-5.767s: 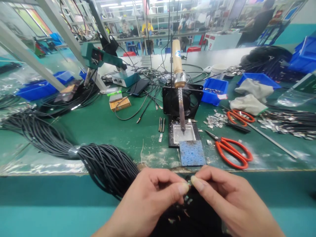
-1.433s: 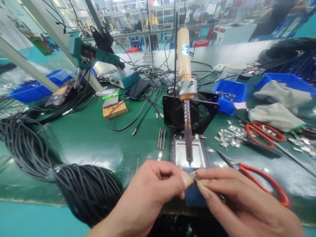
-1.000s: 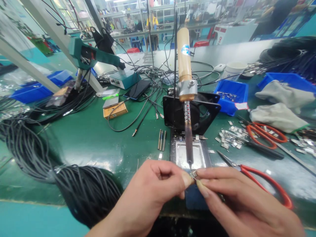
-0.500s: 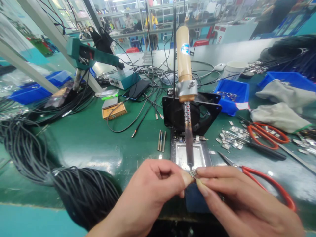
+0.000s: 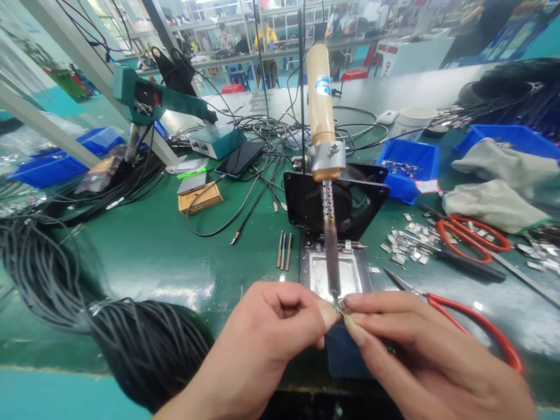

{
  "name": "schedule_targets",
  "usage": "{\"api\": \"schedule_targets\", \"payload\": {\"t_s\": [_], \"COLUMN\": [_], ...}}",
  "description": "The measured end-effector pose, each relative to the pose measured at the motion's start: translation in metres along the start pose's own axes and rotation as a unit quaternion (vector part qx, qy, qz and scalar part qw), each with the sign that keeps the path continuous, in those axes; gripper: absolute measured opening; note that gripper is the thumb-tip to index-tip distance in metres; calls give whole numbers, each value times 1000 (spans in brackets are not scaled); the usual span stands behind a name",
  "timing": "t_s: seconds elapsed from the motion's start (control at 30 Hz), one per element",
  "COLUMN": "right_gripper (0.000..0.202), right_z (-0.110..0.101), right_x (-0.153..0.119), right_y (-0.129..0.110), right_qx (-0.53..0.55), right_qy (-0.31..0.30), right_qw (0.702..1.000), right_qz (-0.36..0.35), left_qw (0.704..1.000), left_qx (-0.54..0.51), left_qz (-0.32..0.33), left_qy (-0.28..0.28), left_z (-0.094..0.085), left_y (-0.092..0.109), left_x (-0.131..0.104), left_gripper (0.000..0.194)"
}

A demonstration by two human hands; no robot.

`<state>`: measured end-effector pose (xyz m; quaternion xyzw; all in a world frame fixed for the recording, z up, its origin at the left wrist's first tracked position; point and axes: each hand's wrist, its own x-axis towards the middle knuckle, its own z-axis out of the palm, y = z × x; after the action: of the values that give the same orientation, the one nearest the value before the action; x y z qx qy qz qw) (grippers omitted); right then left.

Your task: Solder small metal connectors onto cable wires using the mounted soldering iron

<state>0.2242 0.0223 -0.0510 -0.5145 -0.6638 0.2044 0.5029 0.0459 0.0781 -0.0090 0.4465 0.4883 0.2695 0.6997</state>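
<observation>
A soldering iron (image 5: 324, 111) with a wooden handle is clamped upright, tip down, above a metal tray (image 5: 313, 274). Just under its tip, a small metal piece (image 5: 340, 305) sits between my fingertips. My left hand (image 5: 280, 332) pinches at its left side, thumb against forefinger. From the right, my right hand (image 5: 420, 344) closes thumb and fingers on the same piece. Its exact shape is too small to tell, and the fingers partly cover it. A dark blue block (image 5: 347, 356) shows beneath the hands.
Behind the iron stands a black fan (image 5: 306, 201). Red-handled scissors (image 5: 476, 321) lie beside my right hand, with loose metal pieces (image 5: 405, 245) beyond. A thick black cable bundle (image 5: 149, 338) lies left. Blue bins (image 5: 406, 169) and gloves (image 5: 490, 204) are at the right.
The whole view has shifted slightly, so the objects appear a little further left. Both hands keep their pinch under the iron's tip.
</observation>
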Motion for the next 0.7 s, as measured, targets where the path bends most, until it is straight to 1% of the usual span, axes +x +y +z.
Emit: {"api": "schedule_targets", "payload": {"t_s": [0.33, 0.47, 0.7], "right_gripper": [17, 17, 19], "right_z": [0, 0, 0], "right_x": [0, 0, 0], "right_y": [1, 2, 1], "right_qx": [4, 7, 11], "right_qy": [1, 3, 2], "right_qw": [1000, 1000, 1000], "right_qz": [-10, 0, -5], "left_qw": [1000, 1000, 1000], "left_qx": [1, 9, 6], "left_qz": [5, 2, -1], "left_qy": [1, 3, 7], "left_z": [0, 0, 0], "left_y": [0, 1, 1], "left_x": [1, -1, -1], "left_gripper": [22, 22, 22]}}
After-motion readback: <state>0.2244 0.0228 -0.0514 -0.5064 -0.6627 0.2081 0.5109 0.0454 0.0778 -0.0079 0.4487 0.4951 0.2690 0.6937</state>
